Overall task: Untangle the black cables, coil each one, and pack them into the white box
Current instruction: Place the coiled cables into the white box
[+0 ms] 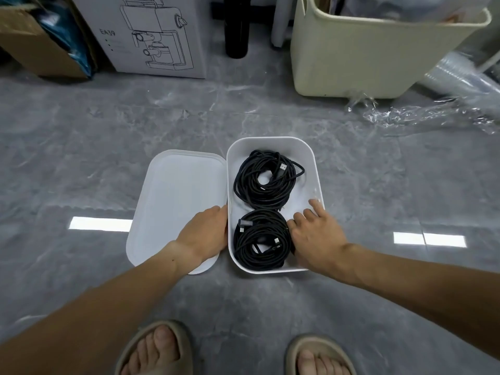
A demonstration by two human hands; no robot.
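The white box point(311, 161) stands open on the grey floor, with its white lid point(176, 196) lying flat just to its left. Two coiled black cables lie inside: one coil point(266, 180) in the far half, another coil point(261, 239) in the near half. My left hand point(205, 231) rests against the box's left outer wall, over the lid's edge. My right hand point(313, 236) reaches into the near right side of the box, its fingers spread and touching the near coil's right edge and the box floor.
A printed white carton point(151, 36) and a brown cardboard box point(35, 41) stand at the far left. A black bottle point(236, 28) and a cream bin point(373, 52) stand behind, with crumpled clear plastic point(433, 109) at right. My sandalled feet point(159, 350) are near.
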